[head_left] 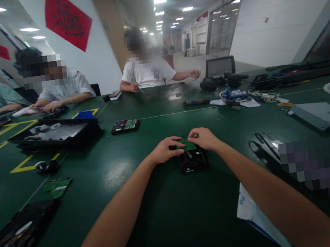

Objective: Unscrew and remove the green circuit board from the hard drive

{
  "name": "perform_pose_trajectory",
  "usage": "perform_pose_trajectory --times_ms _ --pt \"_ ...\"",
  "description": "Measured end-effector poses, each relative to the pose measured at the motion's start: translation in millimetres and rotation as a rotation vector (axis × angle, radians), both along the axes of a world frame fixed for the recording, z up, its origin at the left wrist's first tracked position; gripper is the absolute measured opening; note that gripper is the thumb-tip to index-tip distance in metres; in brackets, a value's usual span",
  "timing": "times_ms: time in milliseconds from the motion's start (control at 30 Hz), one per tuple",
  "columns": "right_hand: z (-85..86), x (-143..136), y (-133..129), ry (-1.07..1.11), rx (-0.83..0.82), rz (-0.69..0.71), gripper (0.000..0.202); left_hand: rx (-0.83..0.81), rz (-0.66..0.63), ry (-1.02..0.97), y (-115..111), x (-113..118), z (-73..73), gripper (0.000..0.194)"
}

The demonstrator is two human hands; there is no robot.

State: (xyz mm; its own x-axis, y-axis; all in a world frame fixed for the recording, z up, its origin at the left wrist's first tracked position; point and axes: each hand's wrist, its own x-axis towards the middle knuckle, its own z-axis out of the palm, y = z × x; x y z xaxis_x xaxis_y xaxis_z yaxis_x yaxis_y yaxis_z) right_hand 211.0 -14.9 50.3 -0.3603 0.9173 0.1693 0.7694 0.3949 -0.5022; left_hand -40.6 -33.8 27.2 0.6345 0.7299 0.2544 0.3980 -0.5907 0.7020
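While I am working over the desk (178,215), the black drive (192,163) is lying flat directly in front of me, its green board (189,145) facing up. My left grip (166,150) is coming in from the left, thumb and forefinger standing apart, tips seemingly resting on the board's left side. My right grip (205,138) is bending in at the far right corner, fingertips bunching close; whether they are clamping on the board's rim or on something small, I cannot tell, as the knuckles are hiding the contact.

Handling, by my judgement: left fingers should be bracing lightly, so the casing is not sliding on the glossy surface. Right fingertips should be working at the rim, sparing the components, any force going evenly, nothing twisting or bending the board.

Orientation: bare black end is pointing towards me, the board covering the part farther off. Long axis is running, as far as I am judging, away from me towards the desk's far edge. My fingers are partly covering the far end, so its outline is staying uncertain.
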Motion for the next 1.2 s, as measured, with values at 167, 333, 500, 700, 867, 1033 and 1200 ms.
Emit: perform_pose_trajectory --times_ms 167,333,500,700,867,1033,1200 --pt "2.4 3 1 0.0 0.003 -0.038 0.012 -0.013 0.002 -0.015 -1 1 0.7 0.033" --pt "4.5 6 0 0.005 -0.053 -0.056 0.015 -0.011 0.005 -0.018 -2 1 1.3 0.033" --pt "3.3 6 0 -0.004 -0.091 0.0 0.015 0.001 0.012 -0.005 -1 1 0.3 0.033" --pt "-0.2 7 3 -0.001 -0.088 -0.006 0.013 0.03 0.011 -0.041 -2 3 1.7 0.049" --pt "-1.5 7 2 0.016 -0.093 -0.005 0.013 -0.06 0.095 -0.023 0 5 -1.0 0.053" --pt "-1.1 7 1 0.02 -0.086 0.002 0.012 -0.163 0.142 -0.092 4 8 -3.4 0.043" --pt "1.4 6 0 0.023 -0.097 -0.01 0.012 -0.078 0.169 0.003 0 13 -0.1 0.05"
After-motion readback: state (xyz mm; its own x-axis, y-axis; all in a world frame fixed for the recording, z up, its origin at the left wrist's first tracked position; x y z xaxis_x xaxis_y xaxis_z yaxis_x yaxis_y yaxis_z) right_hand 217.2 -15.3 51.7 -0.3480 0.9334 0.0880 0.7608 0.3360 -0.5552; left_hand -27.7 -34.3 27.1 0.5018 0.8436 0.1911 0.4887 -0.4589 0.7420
